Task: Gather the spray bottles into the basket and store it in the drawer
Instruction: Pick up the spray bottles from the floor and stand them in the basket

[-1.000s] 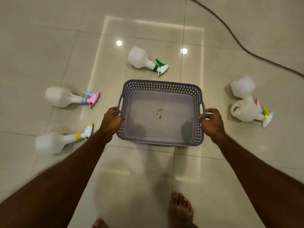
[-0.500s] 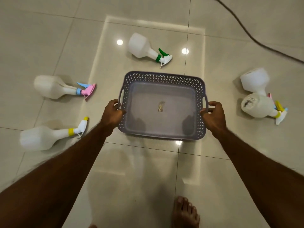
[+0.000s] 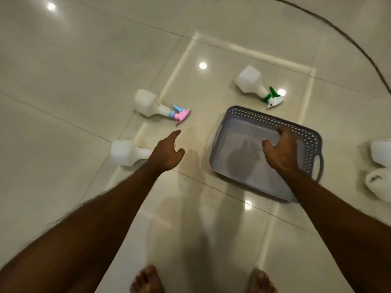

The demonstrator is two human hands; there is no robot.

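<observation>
A grey perforated basket point(image 3: 304, 134) sits empty on the tiled floor at right. My right hand point(image 3: 279, 151) hovers over its inside with loosely spread fingers, holding nothing. My left hand point(image 3: 167, 153) is off the basket, fingers relaxed, between the basket and two lying bottles. Just left of it lies a white bottle point(image 3: 124, 152) whose nozzle my hand hides. Beyond lies the pink-nozzle bottle point(image 3: 152, 105). The green-nozzle bottle point(image 3: 254, 84) lies behind the basket. Two more white bottles point(image 3: 380, 166) are cut off at the right edge.
A dark cable point(image 3: 347, 34) curves across the floor at the upper right. My bare feet point(image 3: 148, 280) stand at the bottom edge. Glossy beige tiles with ceiling-light reflections surround everything.
Both hands have let go of the basket's handles. The left hand has moved left toward the bottles, the right one over the basket's inside. The view has swung left.
</observation>
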